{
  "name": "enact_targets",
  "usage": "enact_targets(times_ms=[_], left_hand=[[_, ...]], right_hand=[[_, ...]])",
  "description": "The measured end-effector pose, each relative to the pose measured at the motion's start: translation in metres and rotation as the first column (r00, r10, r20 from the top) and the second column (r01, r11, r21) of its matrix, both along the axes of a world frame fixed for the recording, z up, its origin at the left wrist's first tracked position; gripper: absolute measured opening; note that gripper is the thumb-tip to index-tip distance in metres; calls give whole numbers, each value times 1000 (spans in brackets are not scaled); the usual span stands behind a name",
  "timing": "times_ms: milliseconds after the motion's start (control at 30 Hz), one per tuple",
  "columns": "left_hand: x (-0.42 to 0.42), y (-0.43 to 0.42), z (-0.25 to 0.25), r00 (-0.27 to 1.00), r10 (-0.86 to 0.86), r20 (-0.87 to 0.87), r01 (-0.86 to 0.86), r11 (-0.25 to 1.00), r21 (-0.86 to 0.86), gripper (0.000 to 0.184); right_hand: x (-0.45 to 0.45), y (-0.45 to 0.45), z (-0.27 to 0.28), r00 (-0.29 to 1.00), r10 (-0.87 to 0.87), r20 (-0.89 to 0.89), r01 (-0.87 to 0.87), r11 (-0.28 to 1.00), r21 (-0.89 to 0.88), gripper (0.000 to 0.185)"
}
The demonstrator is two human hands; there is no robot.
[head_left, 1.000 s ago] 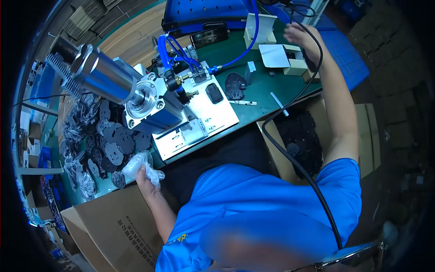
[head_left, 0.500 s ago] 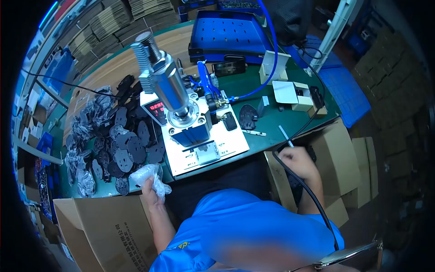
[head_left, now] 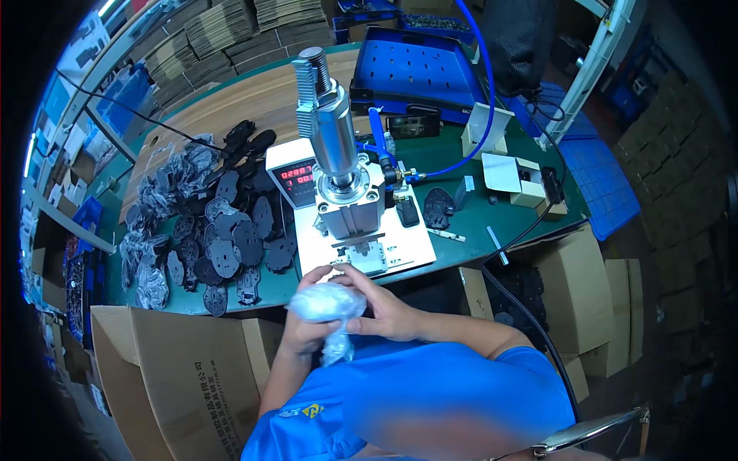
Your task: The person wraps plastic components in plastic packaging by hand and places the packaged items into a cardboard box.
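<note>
A crumpled clear plastic bag (head_left: 327, 302) is between my two hands, in front of the press; its contents cannot be made out. My left hand (head_left: 301, 332) is closed around the bag's left side. On the other side, my right hand (head_left: 388, 309) has its thumb and fingers curled against the bag. Just beyond my fingertips stands the bench press (head_left: 337, 146), with a metal fixture (head_left: 367, 259) on its white base and a red digital display. To its left lies a pile of flat black plastic parts (head_left: 227, 238).
Bagged parts (head_left: 150, 253) lie at the table's left end. Open cardboard boxes stand at left (head_left: 181, 384) and right (head_left: 573, 288), the right one holding dark parts. A blue tray (head_left: 415, 69), small white boxes (head_left: 511, 177) and a phone (head_left: 413, 126) sit behind. A black cable (head_left: 523, 326) crosses the right side.
My right hand has left the right cardboard box and come to the bag. My left hand has carried the bag rightward, in front of the press. The camera view has shifted slightly.
</note>
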State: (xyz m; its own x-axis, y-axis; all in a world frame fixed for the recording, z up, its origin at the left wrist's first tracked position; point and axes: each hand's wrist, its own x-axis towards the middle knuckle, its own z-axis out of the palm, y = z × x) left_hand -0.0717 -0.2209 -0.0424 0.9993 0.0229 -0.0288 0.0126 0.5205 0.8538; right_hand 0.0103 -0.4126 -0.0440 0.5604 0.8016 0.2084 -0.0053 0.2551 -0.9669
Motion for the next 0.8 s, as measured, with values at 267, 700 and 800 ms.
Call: enact_targets(times_ms=[267,700,800], left_hand=[[-7,-31,2,984,150,92,-175,890,421,120],[-12,-51,-23,928,191,320,-299,895,332,117],[-15,-45,-35,931,-22,364,-207,790,577,108]], right_hand=[[-15,28,0,994,-57,-92,58,998,9,89],[-9,17,10,981,-185,-59,188,980,65,68],[-8,16,11,947,-307,-91,318,936,152,67]])
